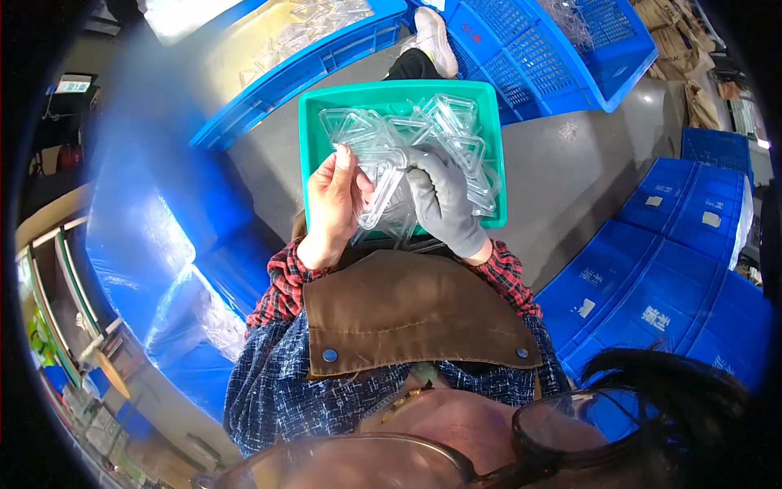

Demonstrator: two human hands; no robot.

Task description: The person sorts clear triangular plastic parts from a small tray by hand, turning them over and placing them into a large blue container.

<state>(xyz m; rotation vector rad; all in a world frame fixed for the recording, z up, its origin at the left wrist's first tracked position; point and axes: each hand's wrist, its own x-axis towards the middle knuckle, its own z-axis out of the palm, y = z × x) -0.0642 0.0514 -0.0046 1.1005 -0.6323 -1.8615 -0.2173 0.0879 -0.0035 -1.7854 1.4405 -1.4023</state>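
Over a green tray [498,122], my two hands hold a clear plastic bent frame [386,196], roughly triangular in outline. My bare left hand [330,196] pinches it between thumb and fingers at its left side. On the right, my right hand [446,204] wears a grey glove and has its fingers curled at the frame's upper right corner. Many similar clear plastic frames [456,118] lie in a loose heap in the tray, beneath and beyond both hands. Where the held frame overlaps the heap, its exact outline is hard to make out.
A blue bin [305,77] with more clear pieces stands far left. Blue mesh crates [521,61] stand far right, near a white shoe [436,42]. Blue boxes [652,269] sit at my right; a plastic-wrapped blue stack [134,236] is at my left. Grey floor [574,175] shows between.
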